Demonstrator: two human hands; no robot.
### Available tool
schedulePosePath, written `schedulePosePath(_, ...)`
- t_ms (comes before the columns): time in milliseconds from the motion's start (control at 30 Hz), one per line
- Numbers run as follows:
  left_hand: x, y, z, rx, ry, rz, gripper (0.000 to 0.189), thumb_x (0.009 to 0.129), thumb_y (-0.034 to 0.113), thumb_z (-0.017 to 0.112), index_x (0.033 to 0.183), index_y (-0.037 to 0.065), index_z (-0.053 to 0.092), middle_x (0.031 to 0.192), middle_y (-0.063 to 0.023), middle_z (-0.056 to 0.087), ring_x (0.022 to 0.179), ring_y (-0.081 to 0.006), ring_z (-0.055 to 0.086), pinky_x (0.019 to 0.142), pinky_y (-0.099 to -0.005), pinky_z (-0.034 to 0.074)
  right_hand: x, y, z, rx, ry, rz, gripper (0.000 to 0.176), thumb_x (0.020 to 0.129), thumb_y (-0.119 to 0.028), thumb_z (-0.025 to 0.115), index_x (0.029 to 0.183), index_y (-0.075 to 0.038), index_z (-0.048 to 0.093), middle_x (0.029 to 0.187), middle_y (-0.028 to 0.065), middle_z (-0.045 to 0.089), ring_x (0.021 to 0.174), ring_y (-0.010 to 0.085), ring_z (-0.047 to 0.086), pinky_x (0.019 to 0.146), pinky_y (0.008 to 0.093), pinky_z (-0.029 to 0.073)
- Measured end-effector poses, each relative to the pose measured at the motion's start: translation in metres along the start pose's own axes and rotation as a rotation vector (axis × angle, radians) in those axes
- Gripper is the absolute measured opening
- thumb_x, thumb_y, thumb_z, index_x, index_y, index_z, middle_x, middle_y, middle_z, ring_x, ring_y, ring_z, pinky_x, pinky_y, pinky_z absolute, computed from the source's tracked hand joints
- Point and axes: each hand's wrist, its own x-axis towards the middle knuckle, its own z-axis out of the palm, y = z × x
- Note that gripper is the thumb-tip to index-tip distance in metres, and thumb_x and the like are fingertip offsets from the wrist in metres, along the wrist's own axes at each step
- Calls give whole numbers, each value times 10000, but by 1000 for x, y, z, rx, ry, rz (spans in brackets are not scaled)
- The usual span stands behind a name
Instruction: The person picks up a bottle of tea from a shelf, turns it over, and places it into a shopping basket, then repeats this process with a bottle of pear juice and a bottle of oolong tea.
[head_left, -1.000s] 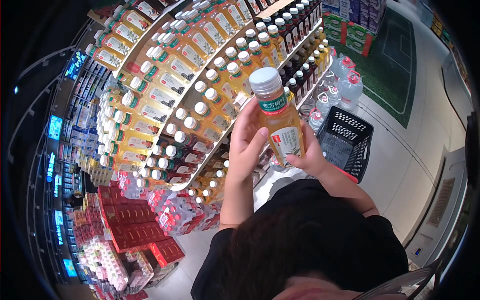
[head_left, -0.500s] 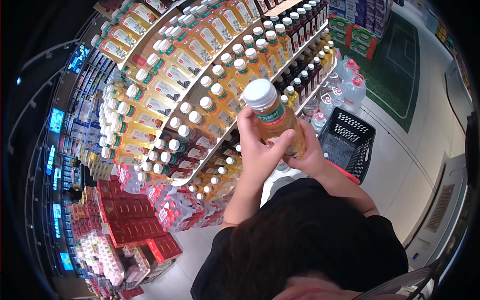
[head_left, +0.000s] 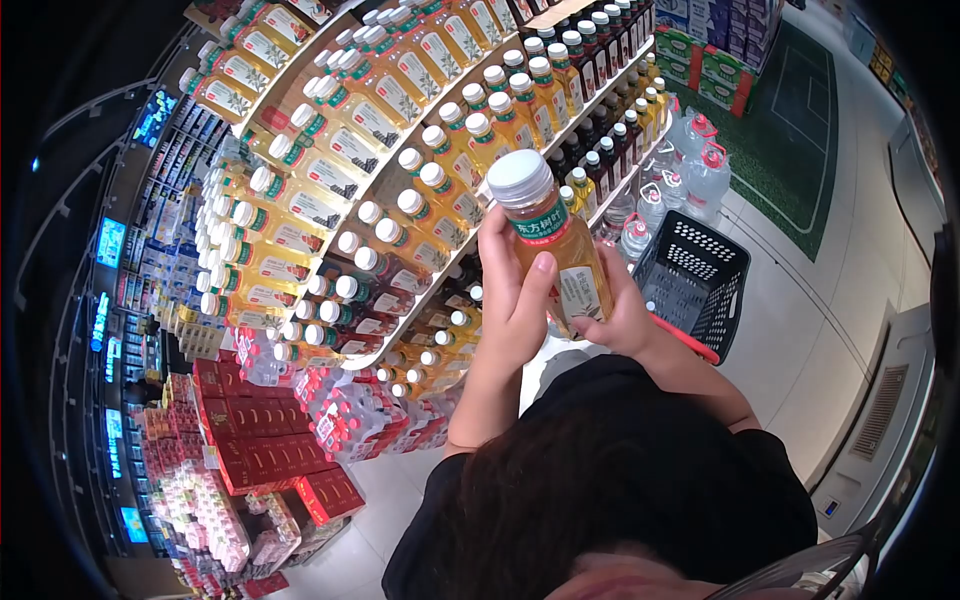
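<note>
A clear bottle of amber drink (head_left: 562, 255) with a white cap and a green neck label is held between both hands in front of my chest. My left hand (head_left: 515, 295) wraps its left side, with the thumb across the front. On the lower right side, my right hand (head_left: 622, 315) grips it, its thumb near the bottom of the label. The bottle tilts, cap towards the upper left, and its white label faces me. Behind it, a curved shelf (head_left: 408, 318) bears several rows of similar amber and dark bottles.
A black basket (head_left: 722, 315) with a red handle stands on the floor to the right. Large water bottles (head_left: 706, 180) stand beside the shelf. Red boxes (head_left: 262, 425) and wrapped bottle packs (head_left: 375, 420) are stacked at the lower left.
The bottle has turned in my hands, so its green neck label and white label now show more fully. My left thumb has moved left and up along the bottle.
</note>
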Motion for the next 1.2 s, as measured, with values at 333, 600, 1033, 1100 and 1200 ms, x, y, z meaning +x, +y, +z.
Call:
schedulePosePath(333, -2, 2, -2, -145, -9, -56, 629, 831, 207, 478, 1358, -58, 260, 1348, -179, 382, 1271, -255, 365, 1069, -387, 248, -2, 1, 3, 181, -48, 37, 878, 655, -145, 716, 1378, 4, 242, 1280, 116, 424, 1205, 182, 419, 1012, 334, 336)
schedulePosePath(600, -5, 0, -17, -80, -125, -4, 583, 817, 71, 478, 1347, -35, 259, 1328, -174, 392, 1260, -248, 375, 1065, -390, 255, 1, 0, 6, 258, -132, -25, 861, 672, -110, 690, 1384, -14, 215, 1276, 98, 412, 1207, 173, 411, 1025, 346, 331)
schedulePosePath(1033, -5, 0, -19, -69, -139, 44, 557, 779, 0, 487, 1297, -24, 283, 1259, -157, 425, 1208, -232, 410, 1041, -386, 281, -1, -4, 10, 335, -160, 12, 902, 692, -150, 725, 1400, -23, 181, 1302, 103, 402, 1223, 185, 416, 1023, 366, 350)
schedulePosePath(1100, -5, 0, -19, -75, -139, 41, 559, 769, -12, 486, 1291, -22, 286, 1256, -156, 425, 1207, -232, 410, 1043, -384, 279, -1, -4, 9, 337, -161, 16, 908, 687, -143, 727, 1402, -25, 179, 1304, 103, 402, 1224, 188, 418, 1024, 368, 352)
schedulePosePath(1200, -6, 0, -18, -75, -127, 46, 553, 760, -22, 481, 1281, -22, 295, 1249, -158, 430, 1201, -234, 418, 1041, -382, 283, -2, -5, 10, 347, -149, 34, 913, 682, -136, 730, 1402, -24, 180, 1304, 102, 403, 1221, 188, 421, 1024, 368, 352)
